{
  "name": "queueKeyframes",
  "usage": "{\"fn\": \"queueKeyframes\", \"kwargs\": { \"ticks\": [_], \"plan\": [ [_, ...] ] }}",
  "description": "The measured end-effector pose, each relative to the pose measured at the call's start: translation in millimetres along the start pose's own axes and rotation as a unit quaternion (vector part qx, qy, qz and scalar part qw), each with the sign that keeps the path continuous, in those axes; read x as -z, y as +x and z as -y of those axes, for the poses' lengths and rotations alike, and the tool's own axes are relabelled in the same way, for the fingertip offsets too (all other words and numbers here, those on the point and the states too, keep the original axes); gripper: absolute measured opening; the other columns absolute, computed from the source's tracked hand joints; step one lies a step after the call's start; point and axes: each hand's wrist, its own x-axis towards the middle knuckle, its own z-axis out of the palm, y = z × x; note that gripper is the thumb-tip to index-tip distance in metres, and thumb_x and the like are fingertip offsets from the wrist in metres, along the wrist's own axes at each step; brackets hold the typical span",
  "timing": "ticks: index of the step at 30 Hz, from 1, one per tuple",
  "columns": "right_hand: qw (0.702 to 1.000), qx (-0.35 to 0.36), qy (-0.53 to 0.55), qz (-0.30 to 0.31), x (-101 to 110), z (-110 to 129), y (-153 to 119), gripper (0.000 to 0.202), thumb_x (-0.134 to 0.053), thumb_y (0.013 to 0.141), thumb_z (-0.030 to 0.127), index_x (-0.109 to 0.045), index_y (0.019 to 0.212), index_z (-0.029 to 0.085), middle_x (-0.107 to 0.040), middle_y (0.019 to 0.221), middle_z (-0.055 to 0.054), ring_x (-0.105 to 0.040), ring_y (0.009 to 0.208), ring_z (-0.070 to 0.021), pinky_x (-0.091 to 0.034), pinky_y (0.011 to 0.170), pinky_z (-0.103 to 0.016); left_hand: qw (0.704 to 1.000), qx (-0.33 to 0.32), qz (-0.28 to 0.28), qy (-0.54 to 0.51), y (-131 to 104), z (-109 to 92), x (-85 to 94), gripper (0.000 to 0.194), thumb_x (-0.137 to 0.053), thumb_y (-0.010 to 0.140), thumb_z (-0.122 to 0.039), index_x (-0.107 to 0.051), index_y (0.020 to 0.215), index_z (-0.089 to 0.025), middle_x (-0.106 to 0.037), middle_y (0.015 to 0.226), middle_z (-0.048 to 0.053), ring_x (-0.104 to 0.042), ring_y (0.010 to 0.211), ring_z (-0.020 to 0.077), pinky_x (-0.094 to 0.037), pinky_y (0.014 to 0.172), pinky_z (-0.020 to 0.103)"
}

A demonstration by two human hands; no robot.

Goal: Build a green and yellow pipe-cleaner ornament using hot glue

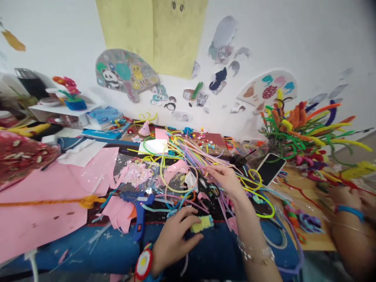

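Observation:
My left hand rests low over the blue table edge, thumb and fingers curved around a short yellow coiled pipe-cleaner piece with light-blue ends. Farther in, my right hand reaches into a loose heap of pastel pipe cleaners. Its fingers are stretched out and slightly apart, touching the heap; the fingertips' undersides are hidden. Just left of my left hand lies a blue hot-glue gun. Dark scissors-like handles are partly covered beneath my right hand.
Pink sheets cover the left side. A phone leans at the right, near a bunch of colourful pipe cleaners. Another person's hands are at the far right. Small figures stand along the wall.

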Motion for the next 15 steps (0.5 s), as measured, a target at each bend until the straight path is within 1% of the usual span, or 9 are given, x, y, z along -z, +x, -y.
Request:
{"fn": "queueKeyframes", "kwargs": {
  "ticks": [2, 4, 6, 8, 9, 12, 15],
  "plan": [
    [1.0, -0.006, 0.003, 0.011, 2, 1, -36, 0.03, -0.072, 0.077, 0.046, -0.076, 0.086, 0.017, -0.072, 0.083, -0.003, -0.065, 0.069, -0.0141, -0.055, 0.067, -0.028, 1.0, 0.0, -0.007, -0.001, 1, 0, 0.7, 0.02, -0.065, 0.085, -0.02, -0.061, 0.105, -0.021, -0.064, 0.117, 0.01, -0.064, 0.109, 0.0219, -0.055, 0.091, 0.034],
    [0.999, -0.02, 0.003, 0.036, 2, -2, -67, 0.026, -0.073, 0.077, 0.042, -0.078, 0.084, 0.017, -0.071, 0.071, -0.002, -0.064, 0.065, -0.0138, -0.054, 0.066, -0.027, 1.0, -0.002, -0.01, -0.001, 1, -1, 0.9, 0.017, -0.063, 0.086, -0.02, -0.062, 0.104, -0.021, -0.064, 0.116, 0.01, -0.064, 0.11, 0.0218, -0.055, 0.091, 0.034],
    [0.995, -0.065, 0.01, 0.069, 3, -9, -88, 0.023, -0.075, 0.073, 0.038, -0.078, 0.086, 0.019, -0.072, 0.07, -0.002, -0.064, 0.063, -0.0138, -0.053, 0.063, -0.026, 1.0, -0.004, -0.008, -0.002, 2, -2, 1.0, 0.016, -0.062, 0.086, -0.02, -0.062, 0.103, -0.021, -0.065, 0.116, 0.01, -0.064, 0.11, 0.0216, -0.054, 0.092, 0.034],
    [0.993, -0.092, -0.002, 0.079, 4, -18, -97, 0.021, -0.077, 0.071, 0.037, -0.077, 0.083, 0.019, -0.072, 0.069, -0.002, -0.064, 0.062, -0.0142, -0.052, 0.062, -0.026, 1.0, -0.002, -0.006, -0.004, 3, -3, 1.1, 0.015, -0.062, 0.086, -0.019, -0.063, 0.101, -0.021, -0.065, 0.114, 0.01, -0.064, 0.108, 0.0214, -0.054, 0.091, 0.033],
    [0.992, -0.094, -0.009, 0.08, 5, -22, -99, 0.021, -0.077, 0.071, 0.037, -0.077, 0.081, 0.019, -0.072, 0.069, -0.002, -0.064, 0.063, -0.0144, -0.052, 0.062, -0.026, 1.0, 0.001, -0.006, -0.005, 3, -3, 1.1, 0.014, -0.061, 0.086, -0.019, -0.063, 0.1, -0.021, -0.065, 0.113, 0.01, -0.064, 0.107, 0.0212, -0.054, 0.091, 0.033],
    [0.993, -0.06, -0.02, 0.097, 8, -30, -98, 0.019, -0.075, 0.075, 0.038, -0.077, 0.077, 0.02, -0.072, 0.074, -0.003, -0.064, 0.069, -0.0151, -0.05, 0.065, -0.026, 1.0, 0.009, -0.006, -0.008, 4, -4, 1.0, 0.013, -0.06, 0.087, -0.018, -0.063, 0.099, -0.02, -0.066, 0.112, 0.01, -0.065, 0.107, 0.021, -0.054, 0.09, 0.033],
    [0.991, -0.015, -0.046, 0.128, 9, -31, -94, 0.017, -0.072, 0.08, 0.036, -0.078, 0.078, 0.02, -0.07, 0.078, -0.003, -0.064, 0.074, -0.0156, -0.049, 0.065, -0.025, 1.0, 0.01, -0.002, -0.014, 4, -3, 0.9, 0.014, -0.059, 0.087, -0.018, -0.063, 0.1, -0.02, -0.065, 0.112, 0.01, -0.064, 0.107, 0.0208, -0.054, 0.09, 0.032]
  ]
}}
